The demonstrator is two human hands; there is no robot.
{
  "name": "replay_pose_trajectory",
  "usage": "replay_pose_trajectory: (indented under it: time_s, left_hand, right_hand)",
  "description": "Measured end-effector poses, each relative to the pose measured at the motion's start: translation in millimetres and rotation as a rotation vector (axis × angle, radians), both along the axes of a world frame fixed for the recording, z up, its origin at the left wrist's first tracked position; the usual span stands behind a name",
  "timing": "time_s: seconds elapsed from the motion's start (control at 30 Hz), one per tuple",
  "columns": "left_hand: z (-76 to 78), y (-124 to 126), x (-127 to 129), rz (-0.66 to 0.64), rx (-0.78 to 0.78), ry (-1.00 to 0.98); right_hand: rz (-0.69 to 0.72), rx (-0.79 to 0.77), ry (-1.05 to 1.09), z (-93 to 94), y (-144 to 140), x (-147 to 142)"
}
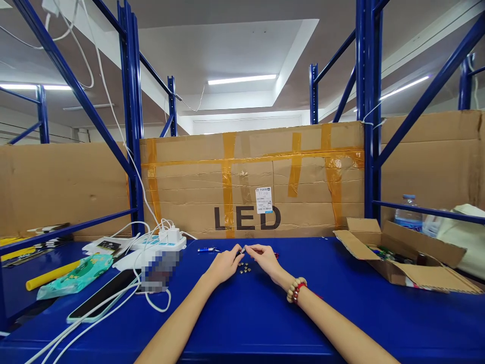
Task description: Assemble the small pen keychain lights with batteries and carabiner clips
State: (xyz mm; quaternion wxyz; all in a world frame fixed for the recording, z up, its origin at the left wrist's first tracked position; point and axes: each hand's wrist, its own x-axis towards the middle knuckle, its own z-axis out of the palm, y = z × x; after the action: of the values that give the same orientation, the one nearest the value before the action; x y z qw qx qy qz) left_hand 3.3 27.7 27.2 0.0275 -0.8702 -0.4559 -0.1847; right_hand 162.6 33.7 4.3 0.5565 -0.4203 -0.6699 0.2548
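Note:
My left hand [226,264] is closed in a pinch around a small dark-and-silver piece [243,250], too small to name more exactly. The fingertips of my right hand [266,259] pinch at the same piece from the other side. Just below the fingers, several small round metal discs [245,269], like button cells, lie on the blue surface. A slim blue tube with a silver end [207,249] rests beyond my left hand. Something red [276,255] shows partly behind my right hand, whose wrist wears bead bracelets [295,290].
An open cardboard box [409,270] holding small items stands at the right. On the left are a phone [102,297], a white power strip [166,244] with trailing cables, a green packet [76,277] and a yellow tube [53,275]. Blue shelf posts flank a cardboard panel [189,187].

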Motion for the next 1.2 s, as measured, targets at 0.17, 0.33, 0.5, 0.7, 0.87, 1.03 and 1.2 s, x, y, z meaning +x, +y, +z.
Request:
replay_pose_trajectory:
  time_s: [0.17, 0.33, 0.5, 0.7, 0.87, 1.03, 1.2]
  left_hand:
    - [-3.2, 2.6, 1.4, -0.001, -0.002, 0.013]
    - [-2.3, 3.0, 1.9, -0.018, -0.004, -0.025]
    - [3.6, 8.4, -5.3, -0.057, 0.019, -0.066]
    - [0.3, 11.6, -11.4, -0.102, 0.041, -0.001]
    - [-4.0, 12.4, -11.6, -0.124, 0.039, 0.039]
    - [-2.4, 13.3, -13.5, -0.112, 0.048, 0.05]
    - [-0.7, 14.0, -12.8, -0.041, 0.076, 0.045]
  right_hand:
    - [-0.009, 0.026, 0.025, 0.8, 0.0, 4.0]
    - [-0.062, 0.03, -0.056, 1.6, 4.2, 7.3]
    - [-0.219, 0.005, -0.264, 0.2, 3.3, 18.7]
    - [-0.31, 0.016, -0.532, 3.7, -7.9, 27.1]
    - [-0.336, 0.002, -0.633, 6.3, -9.3, 26.7]
    - [-0.339, -0.019, -0.684, 5.2, -8.8, 27.4]
    - [-0.352, -0.041, -0.706, 5.3, -10.3, 26.8]
